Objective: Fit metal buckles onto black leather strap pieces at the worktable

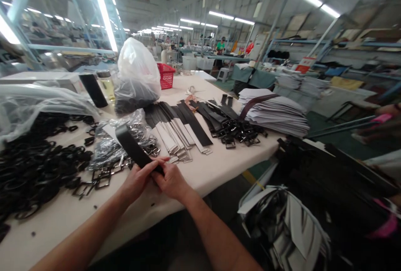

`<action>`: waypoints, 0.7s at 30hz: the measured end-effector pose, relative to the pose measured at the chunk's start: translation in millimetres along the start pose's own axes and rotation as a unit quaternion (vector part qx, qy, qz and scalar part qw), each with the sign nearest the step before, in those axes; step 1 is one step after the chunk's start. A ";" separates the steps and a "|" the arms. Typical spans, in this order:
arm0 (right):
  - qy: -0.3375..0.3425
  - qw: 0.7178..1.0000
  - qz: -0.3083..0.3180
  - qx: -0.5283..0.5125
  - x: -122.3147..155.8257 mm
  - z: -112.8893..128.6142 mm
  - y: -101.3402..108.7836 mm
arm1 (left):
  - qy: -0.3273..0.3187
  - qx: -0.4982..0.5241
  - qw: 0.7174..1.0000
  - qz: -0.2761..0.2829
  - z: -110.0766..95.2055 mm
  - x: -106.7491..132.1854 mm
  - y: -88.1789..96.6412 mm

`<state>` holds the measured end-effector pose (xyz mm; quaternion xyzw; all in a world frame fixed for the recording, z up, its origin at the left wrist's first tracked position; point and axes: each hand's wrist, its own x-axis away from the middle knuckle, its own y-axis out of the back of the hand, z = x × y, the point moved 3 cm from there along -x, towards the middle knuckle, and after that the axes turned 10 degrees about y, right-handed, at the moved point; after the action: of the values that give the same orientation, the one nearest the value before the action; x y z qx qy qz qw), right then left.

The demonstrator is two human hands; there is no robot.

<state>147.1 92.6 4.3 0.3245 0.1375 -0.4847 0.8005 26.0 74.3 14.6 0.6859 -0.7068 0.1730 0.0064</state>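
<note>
Both hands meet at the near edge of the table around one end of a black strap (131,145), whose other end curves up and shows a pale underside. My left hand (140,178) is closed on the strap, thumb on top. My right hand (171,179) grips the same end, its fingers wrapped and partly hidden. Metal buckles (102,177) lie just left of the hands, beside a clear plastic bag (109,145) of buckles. Beyond the hands are black and white strap pieces (172,135) laid in a row, with buckled straps (232,127) to their right.
Black loops (40,162) are heaped at the left. A white bag (138,72), a red basket (166,76) and a dark cylinder (93,90) stand at the back. Stacked sheets (272,112) sit at the right corner. A bin of strips (288,225) stands below the table edge.
</note>
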 end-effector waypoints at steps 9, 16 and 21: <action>-0.073 0.996 -0.006 -0.051 4.3 -7.0 -2.4 | 0.000 0.039 0.999 0.022 8.4 6.3 1.1; -0.029 0.999 -0.038 0.009 3.4 -3.6 2.3 | 0.033 0.046 0.996 0.063 5.0 7.3 -2.7; -0.070 0.995 -0.034 -0.063 6.7 -9.6 -3.5 | 0.022 0.080 0.993 0.080 6.8 9.0 -0.1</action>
<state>148.3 93.2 -7.9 0.2341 0.1218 -0.5236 0.8101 27.1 63.9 10.5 0.6219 -0.7426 0.2441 -0.0474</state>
